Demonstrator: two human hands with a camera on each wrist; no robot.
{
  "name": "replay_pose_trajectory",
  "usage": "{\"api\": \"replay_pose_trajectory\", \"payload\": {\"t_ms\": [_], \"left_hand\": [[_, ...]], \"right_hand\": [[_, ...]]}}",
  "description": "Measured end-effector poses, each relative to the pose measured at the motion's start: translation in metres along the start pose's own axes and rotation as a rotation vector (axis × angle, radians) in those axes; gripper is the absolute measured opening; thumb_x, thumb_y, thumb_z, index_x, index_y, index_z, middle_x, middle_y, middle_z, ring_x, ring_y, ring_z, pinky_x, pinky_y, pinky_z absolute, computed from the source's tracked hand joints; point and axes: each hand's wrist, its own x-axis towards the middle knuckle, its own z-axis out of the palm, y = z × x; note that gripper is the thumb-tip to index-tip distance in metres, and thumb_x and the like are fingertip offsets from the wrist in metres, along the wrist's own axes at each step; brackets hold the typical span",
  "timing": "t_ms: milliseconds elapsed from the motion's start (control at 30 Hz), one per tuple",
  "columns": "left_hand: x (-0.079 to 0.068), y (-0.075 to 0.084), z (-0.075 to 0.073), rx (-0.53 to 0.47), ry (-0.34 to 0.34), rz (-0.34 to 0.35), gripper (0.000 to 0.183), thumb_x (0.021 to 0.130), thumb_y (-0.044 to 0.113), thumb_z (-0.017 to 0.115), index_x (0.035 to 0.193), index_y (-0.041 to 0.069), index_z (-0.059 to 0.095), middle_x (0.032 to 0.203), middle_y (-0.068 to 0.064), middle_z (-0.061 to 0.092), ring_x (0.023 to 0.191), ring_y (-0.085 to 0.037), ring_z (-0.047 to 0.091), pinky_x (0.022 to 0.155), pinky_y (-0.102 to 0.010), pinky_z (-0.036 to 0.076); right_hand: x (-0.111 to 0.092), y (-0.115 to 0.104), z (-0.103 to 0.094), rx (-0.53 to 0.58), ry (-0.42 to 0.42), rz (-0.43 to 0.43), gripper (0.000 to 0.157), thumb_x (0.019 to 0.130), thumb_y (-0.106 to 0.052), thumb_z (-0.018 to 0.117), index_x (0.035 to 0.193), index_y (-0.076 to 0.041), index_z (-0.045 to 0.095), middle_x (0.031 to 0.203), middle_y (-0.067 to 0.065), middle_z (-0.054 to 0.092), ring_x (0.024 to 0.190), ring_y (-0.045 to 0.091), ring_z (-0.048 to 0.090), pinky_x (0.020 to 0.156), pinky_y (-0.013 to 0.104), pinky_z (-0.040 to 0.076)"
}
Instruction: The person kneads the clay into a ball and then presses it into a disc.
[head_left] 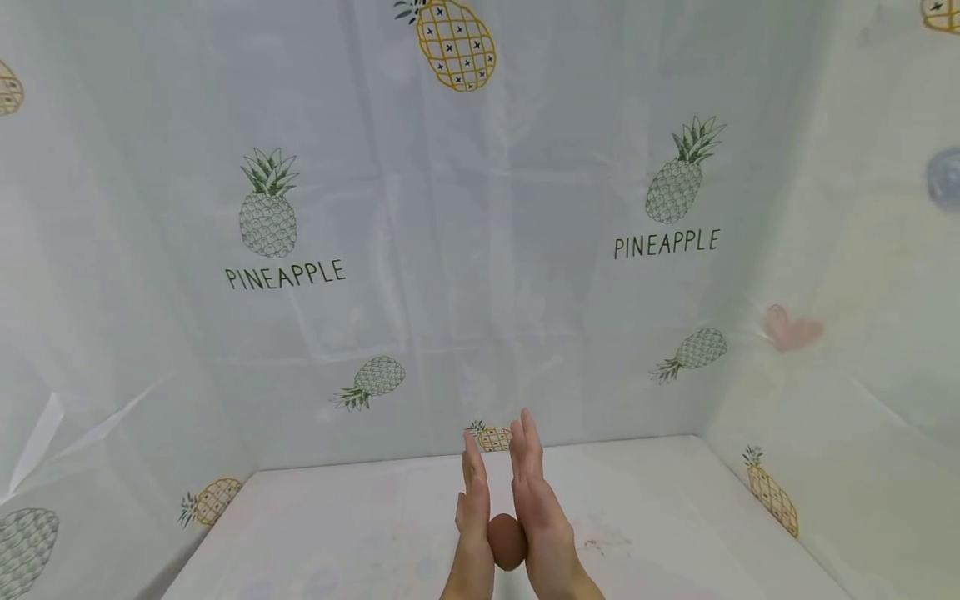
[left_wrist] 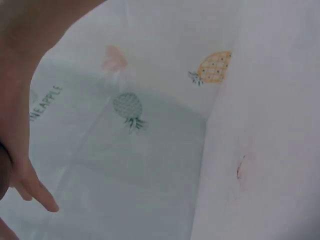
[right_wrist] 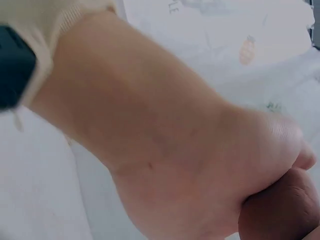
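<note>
A brown, egg-shaped lump (head_left: 507, 542) sits between the two palms in the head view. The left hand (head_left: 472, 504) touches it from the left, with its fingers straight and pointing forward. From the other side the palm of the right hand (head_left: 538, 504) meets it, fingers likewise extended. Above the lump a gap shows between the fingers of the two hands. Small creases mark the surface of the brown lump (right_wrist: 280, 210) in the right wrist view, where a palm lies against it. Only a sliver of the lump shows in the left wrist view, at the left edge.
Both hands are above a white tabletop (head_left: 352, 533), which bears a reddish-brown smear (head_left: 606, 546) to the right of the hands. Pale sheets printed with pineapples form a back wall (head_left: 465, 250) and side walls. A cream sleeve (right_wrist: 45, 15) and a dark band (right_wrist: 15, 67) show in the right wrist view.
</note>
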Motion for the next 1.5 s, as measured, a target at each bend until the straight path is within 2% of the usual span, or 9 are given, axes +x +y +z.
{"api": "replay_pose_trajectory", "payload": {"t_ms": [267,433,667,800,967,1100,1233,1400,1500], "left_hand": [[-0.009,0.014,0.017,-0.12,-0.107,0.022,0.054,0.116,0.047,0.013,0.167,0.049,-0.003,0.174,0.025,-0.012,0.159,-0.024,-0.028,0.111,-0.079,-0.024],[-0.011,0.022,0.014,-0.161,-0.122,0.039,0.055,0.116,0.047,0.009,0.169,0.042,-0.005,0.174,0.025,-0.013,0.159,-0.014,-0.025,0.119,-0.071,-0.022],[-0.004,0.024,-0.005,-0.1,-0.047,0.089,0.055,0.115,0.046,0.007,0.168,0.045,-0.008,0.173,0.028,-0.016,0.16,-0.013,-0.026,0.122,-0.069,-0.019],[0.002,0.02,-0.015,-0.07,0.019,0.108,0.056,0.115,0.046,0.008,0.168,0.045,-0.007,0.172,0.028,-0.015,0.16,-0.012,-0.023,0.123,-0.069,-0.016],[0.008,0.013,-0.021,-0.018,0.097,0.084,0.055,0.114,0.049,0.013,0.166,0.053,-0.003,0.173,0.027,-0.013,0.16,-0.017,-0.025,0.121,-0.072,-0.016],[0.008,0.005,-0.02,0.063,0.142,0.097,0.058,0.114,0.047,0.017,0.168,0.047,-0.002,0.177,0.015,-0.011,0.161,-0.024,-0.024,0.117,-0.072,-0.024],[0.008,-0.001,-0.011,0.124,0.113,0.13,0.059,0.115,0.042,0.017,0.17,0.038,-0.004,0.178,0.008,-0.01,0.163,-0.021,-0.017,0.118,-0.065,-0.026],[0.003,-0.002,0.006,0.185,0.057,0.172,0.06,0.116,0.033,0.02,0.171,0.033,-0.002,0.178,0.005,-0.005,0.164,-0.024,-0.014,0.116,-0.068,-0.024],[-0.002,0.002,0.013,0.107,-0.01,0.172,0.059,0.116,0.032,0.017,0.171,0.035,-0.002,0.179,0.008,-0.007,0.163,-0.024,-0.018,0.115,-0.071,-0.026]], "right_hand": [[0.003,0.006,-0.014,-0.126,0.135,-0.029,0.055,0.116,-0.039,0.009,0.166,-0.053,-0.009,0.175,-0.02,-0.015,0.161,0.019,-0.021,0.115,0.076,-0.022],[0.006,0.014,-0.015,-0.097,0.07,0.031,0.056,0.116,-0.041,0.008,0.166,-0.05,-0.014,0.174,-0.017,-0.02,0.161,0.022,-0.025,0.114,0.076,-0.023],[0.003,0.019,0.004,-0.049,0.008,0.249,0.051,0.114,-0.055,0.009,0.163,-0.06,-0.005,0.173,-0.02,-0.021,0.163,0.03,-0.019,0.116,0.078,-0.02],[0.0,0.017,0.013,-0.033,0.011,0.294,0.049,0.114,-0.058,0.01,0.161,-0.064,-0.002,0.175,-0.014,-0.021,0.162,0.037,-0.018,0.119,0.076,-0.016],[-0.001,0.008,0.017,-0.005,0.0,0.273,0.05,0.114,-0.057,0.011,0.162,-0.062,-0.003,0.177,-0.008,-0.017,0.162,0.037,-0.018,0.121,0.075,-0.012],[-0.001,0.001,0.014,0.042,0.007,0.222,0.054,0.115,-0.054,0.013,0.166,-0.055,-0.005,0.177,-0.01,-0.014,0.163,0.027,-0.02,0.12,0.073,-0.018],[0.0,-0.001,0.007,0.046,0.024,0.114,0.055,0.115,-0.05,0.01,0.167,-0.049,-0.008,0.177,-0.009,-0.013,0.163,0.022,-0.02,0.121,0.07,-0.021],[0.002,-0.002,-0.005,0.023,0.045,0.015,0.054,0.115,-0.047,0.005,0.166,-0.051,-0.011,0.176,-0.011,-0.016,0.161,0.023,-0.024,0.118,0.071,-0.023],[0.003,-0.001,-0.013,0.02,0.061,0.012,0.053,0.114,-0.048,0.004,0.166,-0.053,-0.01,0.176,-0.014,-0.017,0.161,0.02,-0.024,0.118,0.07,-0.024]]}}
